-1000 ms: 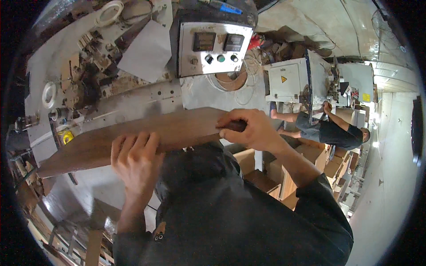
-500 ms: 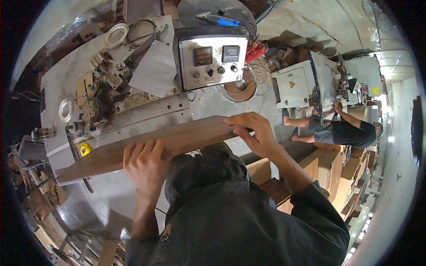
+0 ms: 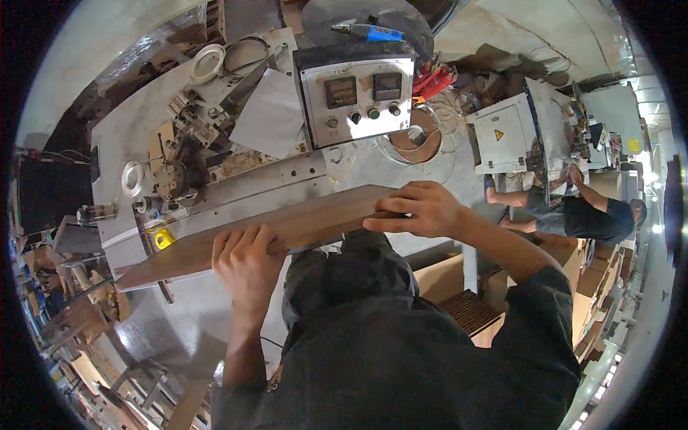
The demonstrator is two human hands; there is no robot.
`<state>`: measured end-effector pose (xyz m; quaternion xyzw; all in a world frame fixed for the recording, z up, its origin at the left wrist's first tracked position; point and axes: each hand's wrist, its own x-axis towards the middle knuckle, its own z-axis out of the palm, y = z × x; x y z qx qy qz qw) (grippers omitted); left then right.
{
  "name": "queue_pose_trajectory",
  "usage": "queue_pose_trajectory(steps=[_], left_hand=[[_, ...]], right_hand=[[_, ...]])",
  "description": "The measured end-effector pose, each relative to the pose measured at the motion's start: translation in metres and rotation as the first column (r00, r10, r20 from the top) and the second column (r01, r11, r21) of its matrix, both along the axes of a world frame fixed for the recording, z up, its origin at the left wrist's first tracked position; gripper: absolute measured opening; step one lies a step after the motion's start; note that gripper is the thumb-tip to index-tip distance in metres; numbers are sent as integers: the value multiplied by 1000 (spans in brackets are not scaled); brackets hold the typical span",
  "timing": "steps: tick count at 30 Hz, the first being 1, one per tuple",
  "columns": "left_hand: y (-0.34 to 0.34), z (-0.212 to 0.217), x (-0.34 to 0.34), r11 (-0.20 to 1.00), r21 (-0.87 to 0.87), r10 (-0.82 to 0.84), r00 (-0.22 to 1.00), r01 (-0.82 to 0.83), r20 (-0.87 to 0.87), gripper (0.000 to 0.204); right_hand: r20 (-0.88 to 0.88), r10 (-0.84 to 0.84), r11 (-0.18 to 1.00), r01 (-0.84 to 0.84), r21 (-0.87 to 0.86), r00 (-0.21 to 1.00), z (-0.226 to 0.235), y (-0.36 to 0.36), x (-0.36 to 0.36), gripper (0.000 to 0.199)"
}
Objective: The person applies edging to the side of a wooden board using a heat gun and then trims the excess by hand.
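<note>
1. The change I notice is in the right hand; a half-second ago its thumb stood out from the fingers, and now the two have drawn nearer, narrow about the right end of the brown board.
2. The left hand has hardly shifted; its fingers lie bent over the board's near edge, left of the middle (its thumb I can't properly make out).
3. The board is in front of the wearer's body, slanting over the near side of the pale workbench; its left part runs just below the yellow tape measure, much as before; whether it rests on anything, I can't tell.
4. So the handling, as I judge it, is a small regrip rather than a carry; both hands share the hold, and the right end looks better secured.
</note>
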<state>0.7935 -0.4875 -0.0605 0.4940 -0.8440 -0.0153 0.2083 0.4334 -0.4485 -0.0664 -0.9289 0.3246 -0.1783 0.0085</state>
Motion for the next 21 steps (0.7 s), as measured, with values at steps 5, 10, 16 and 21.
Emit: queue_pose_trajectory(steps=[5, 10, 16, 21], left_hand=[[-1, 0, -4, 1000, -18, 19, 1000, -20, -11, 15], [-5, 2, -7, 999, 12, 43, 999, -43, 15, 19], [-13, 6, -11, 999, 21, 42, 999, -42, -9, 25], [-18, 9, -14, 998, 26, 56, 998, -57, 36, 28]], right_hand=[[37, 41, 999, -41, -3, 998, -6, -9, -2, 68], [43, 53, 998, -52, -21, 998, -9, -17, -3, 73], [94, 29, 999, -26, -35, 995, -15, -26, -2, 74], [10, -12, 1000, 12, 2, 1000, -9, -29, -1, 73]])
